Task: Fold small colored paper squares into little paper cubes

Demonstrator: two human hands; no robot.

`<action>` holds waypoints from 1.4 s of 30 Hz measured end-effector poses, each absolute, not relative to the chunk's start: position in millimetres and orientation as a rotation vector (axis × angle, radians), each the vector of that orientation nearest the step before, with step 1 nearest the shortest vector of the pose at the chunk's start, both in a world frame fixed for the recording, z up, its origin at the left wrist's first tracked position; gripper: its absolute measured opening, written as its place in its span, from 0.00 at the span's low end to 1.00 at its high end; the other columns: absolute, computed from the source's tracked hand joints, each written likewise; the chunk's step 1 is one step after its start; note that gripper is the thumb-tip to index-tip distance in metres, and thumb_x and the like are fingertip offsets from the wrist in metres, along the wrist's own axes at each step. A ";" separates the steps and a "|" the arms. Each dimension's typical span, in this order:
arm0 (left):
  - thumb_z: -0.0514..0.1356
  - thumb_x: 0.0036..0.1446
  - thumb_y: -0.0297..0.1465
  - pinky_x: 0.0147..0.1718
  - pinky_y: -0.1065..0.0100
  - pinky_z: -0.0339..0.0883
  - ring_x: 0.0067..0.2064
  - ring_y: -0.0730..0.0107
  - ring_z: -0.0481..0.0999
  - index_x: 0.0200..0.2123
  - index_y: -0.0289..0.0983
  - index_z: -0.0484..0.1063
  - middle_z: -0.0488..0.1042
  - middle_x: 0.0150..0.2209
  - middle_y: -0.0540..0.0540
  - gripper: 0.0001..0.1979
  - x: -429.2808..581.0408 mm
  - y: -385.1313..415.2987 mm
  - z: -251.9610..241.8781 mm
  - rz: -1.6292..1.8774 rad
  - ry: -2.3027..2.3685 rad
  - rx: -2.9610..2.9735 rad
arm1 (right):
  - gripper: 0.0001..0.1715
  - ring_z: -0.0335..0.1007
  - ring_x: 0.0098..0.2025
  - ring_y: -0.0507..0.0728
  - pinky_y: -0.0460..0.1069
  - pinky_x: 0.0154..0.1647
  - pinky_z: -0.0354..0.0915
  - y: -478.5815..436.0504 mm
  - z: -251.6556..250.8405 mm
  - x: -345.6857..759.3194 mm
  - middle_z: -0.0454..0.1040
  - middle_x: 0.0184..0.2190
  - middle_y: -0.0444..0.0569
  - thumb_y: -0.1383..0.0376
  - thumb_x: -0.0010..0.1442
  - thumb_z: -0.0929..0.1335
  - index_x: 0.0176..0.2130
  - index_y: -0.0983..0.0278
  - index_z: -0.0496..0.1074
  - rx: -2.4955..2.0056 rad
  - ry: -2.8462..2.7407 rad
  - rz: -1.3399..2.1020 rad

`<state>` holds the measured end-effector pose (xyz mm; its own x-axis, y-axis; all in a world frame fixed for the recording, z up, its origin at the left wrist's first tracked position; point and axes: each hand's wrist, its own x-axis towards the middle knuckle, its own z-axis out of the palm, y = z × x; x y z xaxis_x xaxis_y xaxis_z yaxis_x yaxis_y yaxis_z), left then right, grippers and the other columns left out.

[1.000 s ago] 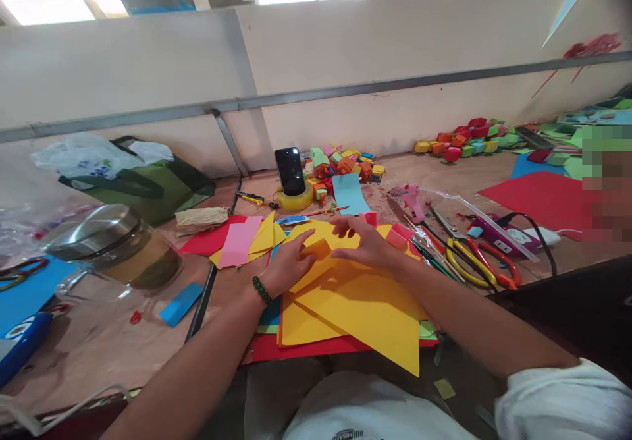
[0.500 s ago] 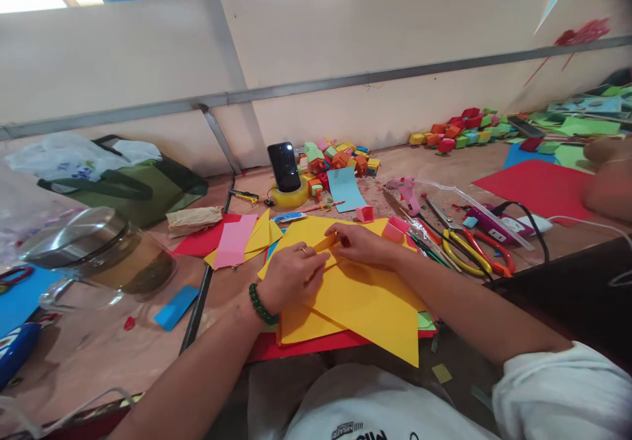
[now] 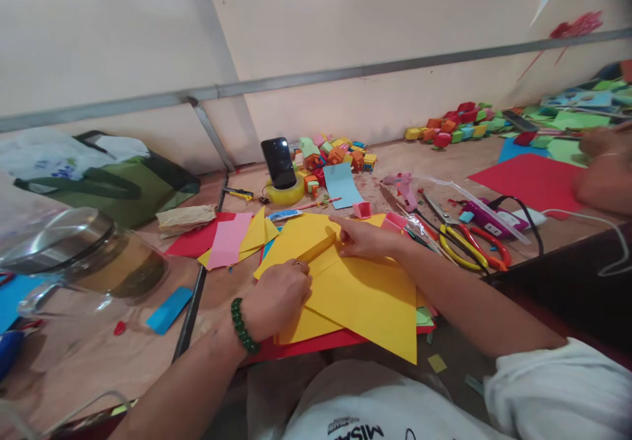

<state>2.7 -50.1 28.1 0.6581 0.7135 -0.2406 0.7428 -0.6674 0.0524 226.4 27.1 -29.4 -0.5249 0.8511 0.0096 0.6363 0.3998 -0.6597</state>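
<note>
In front of me lies a stack of yellow paper sheets (image 3: 372, 302), with red paper (image 3: 320, 343) under it. A narrow folded edge of yellow paper (image 3: 316, 249) stands up between my hands. My left hand (image 3: 282, 300), with a green bead bracelet at the wrist, is closed on the near-left end of that fold. My right hand (image 3: 368, 239) pinches the fold's far-right end between thumb and fingers. Part of the fold is hidden behind the fingers. A small pink paper box (image 3: 362, 210) sits just beyond my right hand.
Scissors (image 3: 461, 239), pliers (image 3: 486, 246), a pink glue gun (image 3: 405, 188) and a purple power strip (image 3: 496, 219) lie right. A phone (image 3: 279, 162) stands on a tape roll (image 3: 285, 192). A glass jug (image 3: 113, 255) is left. Another person's arm (image 3: 605, 176) rests far right.
My left hand has slid down and left along the yellow fold, away from my right hand. More of the fold shows between them. The view has shifted slightly.
</note>
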 end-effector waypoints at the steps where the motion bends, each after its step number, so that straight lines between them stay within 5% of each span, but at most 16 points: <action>1: 0.51 0.59 0.23 0.36 0.65 0.68 0.39 0.62 0.75 0.27 0.34 0.73 0.75 0.36 0.41 0.13 0.2 -50.2 28.1 -0.304 1.186 2.727 | 0.44 0.68 0.31 0.53 0.44 0.30 0.62 29.6 -30.9 229.1 0.74 0.36 0.45 0.68 0.49 0.71 0.63 0.59 0.57 -1.285 -2.315 0.892; 8: 0.58 0.56 0.37 0.27 0.68 0.61 0.28 0.66 0.73 0.20 0.37 0.69 0.72 0.25 0.46 0.16 -10.4 -36.1 20.5 0.104 1.374 2.707 | 0.41 0.68 0.33 0.53 0.46 0.35 0.65 34.8 -31.9 238.3 0.72 0.33 0.46 0.72 0.49 0.66 0.62 0.66 0.58 -1.237 -2.271 1.021; 12: 0.59 0.55 0.43 0.33 0.65 0.65 0.35 0.63 0.73 0.37 0.37 0.73 0.74 0.36 0.44 0.15 -12.2 -14.5 0.7 0.546 1.540 2.583 | 0.36 0.68 0.34 0.53 0.47 0.35 0.65 27.8 -30.7 229.5 0.72 0.33 0.47 0.71 0.51 0.65 0.59 0.67 0.60 -1.151 -2.228 1.010; 14: 0.58 0.56 0.39 0.37 0.65 0.66 0.38 0.64 0.74 0.44 0.37 0.72 0.74 0.41 0.43 0.16 -10.7 -6.4 -9.1 0.556 1.512 2.508 | 0.34 0.68 0.32 0.52 0.47 0.34 0.65 25.1 -32.9 223.1 0.71 0.34 0.46 0.71 0.51 0.66 0.58 0.66 0.61 -1.112 -2.212 0.998; 18: 0.54 0.55 0.29 0.34 0.67 0.64 0.33 0.67 0.71 0.29 0.36 0.70 0.71 0.29 0.47 0.06 -5.3 -1.6 -15.3 0.412 1.496 2.433 | 0.34 0.66 0.29 0.51 0.46 0.32 0.64 26.7 -42.5 215.0 0.70 0.30 0.43 0.72 0.51 0.66 0.57 0.65 0.61 -1.038 -2.151 0.999; 23: 0.54 0.50 0.26 0.32 0.67 0.61 0.32 0.68 0.68 0.28 0.37 0.64 0.68 0.28 0.50 0.01 -5.9 0.1 -13.8 0.628 1.512 2.270 | 0.31 0.65 0.29 0.51 0.46 0.31 0.63 29.3 -40.7 217.0 0.69 0.28 0.42 0.72 0.52 0.65 0.56 0.64 0.63 -0.956 -2.062 0.796; 30: 0.56 0.49 0.29 0.32 0.70 0.63 0.34 0.71 0.70 0.33 0.38 0.62 0.70 0.32 0.52 0.07 -7.7 4.2 -24.7 0.887 1.316 1.886 | 0.25 0.67 0.33 0.52 0.48 0.35 0.67 16.1 -25.3 211.8 0.72 0.39 0.50 0.61 0.54 0.70 0.50 0.63 0.66 -0.941 -2.020 0.675; 35: 0.59 0.47 0.33 0.39 0.67 0.68 0.44 0.64 0.74 0.48 0.36 0.66 0.74 0.45 0.43 0.22 -5.7 5.2 -29.5 0.948 1.204 1.616 | 0.22 0.66 0.28 0.50 0.48 0.32 0.67 24.1 -37.5 210.4 0.73 0.32 0.45 0.63 0.55 0.69 0.49 0.63 0.67 -0.934 -1.979 0.686; 42: 0.62 0.42 0.32 0.41 0.66 0.68 0.46 0.59 0.74 0.45 0.32 0.72 0.75 0.47 0.40 0.23 -4.6 4.8 -20.3 0.991 1.207 1.499 | 0.08 0.68 0.31 0.53 0.48 0.33 0.67 26.3 -38.9 212.2 0.71 0.29 0.47 0.63 0.59 0.67 0.38 0.61 0.74 -0.809 -2.058 0.565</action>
<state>-4.6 4.8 -20.3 0.1879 0.9817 0.0323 0.2231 -0.0746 0.9719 212.2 26.3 -38.9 -0.4456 0.7158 0.5377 0.3411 0.6910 -0.6373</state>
